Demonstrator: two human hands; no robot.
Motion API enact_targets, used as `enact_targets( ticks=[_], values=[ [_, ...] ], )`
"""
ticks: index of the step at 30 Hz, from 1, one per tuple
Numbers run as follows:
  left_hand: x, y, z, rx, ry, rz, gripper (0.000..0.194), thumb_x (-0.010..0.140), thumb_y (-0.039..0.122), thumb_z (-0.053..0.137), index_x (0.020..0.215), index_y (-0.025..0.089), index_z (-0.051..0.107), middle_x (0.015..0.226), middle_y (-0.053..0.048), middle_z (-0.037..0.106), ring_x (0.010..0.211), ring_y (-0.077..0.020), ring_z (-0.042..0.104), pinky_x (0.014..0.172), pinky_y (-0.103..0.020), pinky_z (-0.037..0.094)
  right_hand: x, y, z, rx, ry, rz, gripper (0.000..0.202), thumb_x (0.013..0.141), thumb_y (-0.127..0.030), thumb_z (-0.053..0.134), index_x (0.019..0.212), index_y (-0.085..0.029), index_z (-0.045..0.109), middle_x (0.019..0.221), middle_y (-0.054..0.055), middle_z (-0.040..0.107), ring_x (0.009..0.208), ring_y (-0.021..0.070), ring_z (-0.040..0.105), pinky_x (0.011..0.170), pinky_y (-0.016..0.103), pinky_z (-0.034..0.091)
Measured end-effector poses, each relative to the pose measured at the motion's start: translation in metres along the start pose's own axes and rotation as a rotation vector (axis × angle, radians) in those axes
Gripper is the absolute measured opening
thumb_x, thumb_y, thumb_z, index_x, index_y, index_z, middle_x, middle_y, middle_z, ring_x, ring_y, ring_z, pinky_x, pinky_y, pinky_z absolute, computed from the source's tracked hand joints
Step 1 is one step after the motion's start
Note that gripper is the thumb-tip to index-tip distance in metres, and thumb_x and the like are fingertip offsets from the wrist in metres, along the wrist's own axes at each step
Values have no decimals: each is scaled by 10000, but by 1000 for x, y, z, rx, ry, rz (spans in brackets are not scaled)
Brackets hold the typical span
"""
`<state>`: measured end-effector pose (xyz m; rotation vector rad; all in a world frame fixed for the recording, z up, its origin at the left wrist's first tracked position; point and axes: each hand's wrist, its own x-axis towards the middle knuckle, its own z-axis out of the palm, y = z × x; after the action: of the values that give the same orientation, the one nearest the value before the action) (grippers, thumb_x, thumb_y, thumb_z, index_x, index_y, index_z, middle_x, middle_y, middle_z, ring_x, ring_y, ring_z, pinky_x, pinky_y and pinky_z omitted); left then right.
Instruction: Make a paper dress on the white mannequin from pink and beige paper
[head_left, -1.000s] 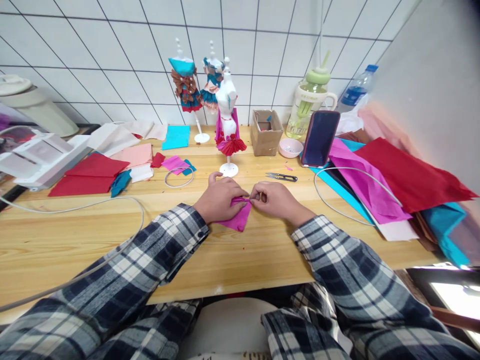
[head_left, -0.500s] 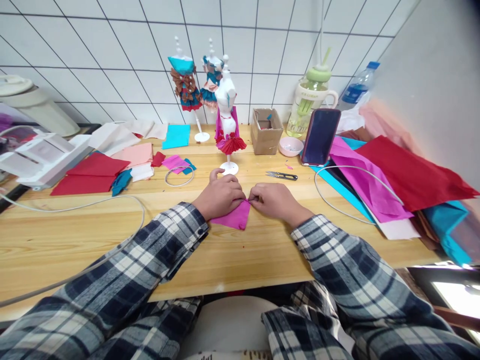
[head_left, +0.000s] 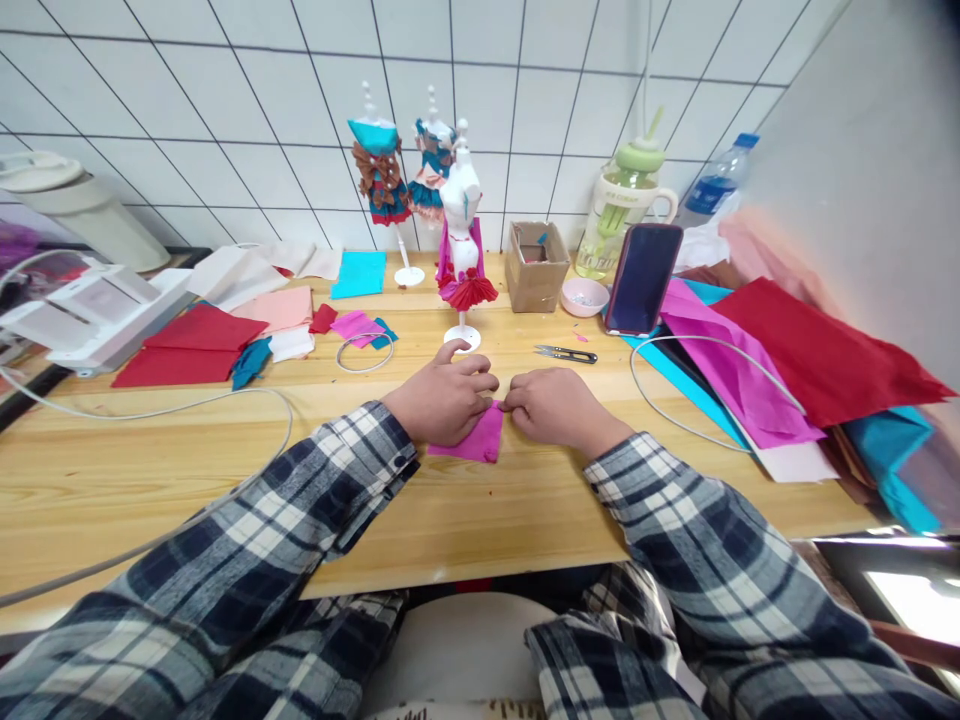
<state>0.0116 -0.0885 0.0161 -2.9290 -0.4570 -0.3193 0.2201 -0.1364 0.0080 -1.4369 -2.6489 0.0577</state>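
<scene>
We find the pink paper (head_left: 474,440) now pressed flat on the counter (head_left: 465,520), centre frame. Left hand (head_left: 442,402) lies open upon it; right hand (head_left: 551,408) pinches its edge. We judge a fold just creased.

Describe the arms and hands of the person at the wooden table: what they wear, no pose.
Both arms wear long flannel-like sleeves checked in navy, grey and white, with buttoned cuffs at the wrists. The left hand and right hand are bare: no gloves, no rings or watch visible.

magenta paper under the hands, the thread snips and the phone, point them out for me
magenta paper (head_left: 480,440), head view, on the bare lower part between the hands.
thread snips (head_left: 564,353), head view, on the middle of the blades.
phone (head_left: 643,277), head view, on the middle of the dark screen.
</scene>
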Motion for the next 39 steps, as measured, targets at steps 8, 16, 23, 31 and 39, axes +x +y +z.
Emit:
enact_targets(
  ticks=[8,16,23,31,39],
  values=[
    [-8,-2,6,-40,83,-46,227,889,255,511,875,274,737,908,-22,715,960,-220,559,1004,-508,233,8,1,11,253,181,199,186,870,-234,535,940,-217,706,927,32,684,882,168,616,750,269,411],
    [-6,-3,9,-309,83,-394,364,877,516,545,1083,246,678,1047,-54,705,1043,-246,554,932,-433,283,11,-1,18,355,136,123,28,812,-202,633,836,-207,647,880,21,661,851,162,596,738,262,400],
    [-6,-4,16,-458,12,-502,188,854,384,597,825,228,696,899,5,718,968,-201,593,914,-402,267,8,4,10,426,134,183,178,810,-300,669,955,-218,608,880,0,680,814,164,600,680,262,387],
    [-6,-2,15,-454,-8,-457,152,811,333,620,907,247,701,930,-4,710,997,-219,584,946,-423,251,7,2,15,324,49,191,93,821,-312,652,850,-224,664,901,27,631,834,168,595,690,265,392],
    [-5,-3,13,-481,-41,-487,207,813,415,614,900,243,690,1004,-25,668,1032,-247,550,919,-426,285,8,2,10,427,88,156,22,819,-244,640,830,-225,641,787,-22,686,717,136,586,633,248,359]
  ],
)
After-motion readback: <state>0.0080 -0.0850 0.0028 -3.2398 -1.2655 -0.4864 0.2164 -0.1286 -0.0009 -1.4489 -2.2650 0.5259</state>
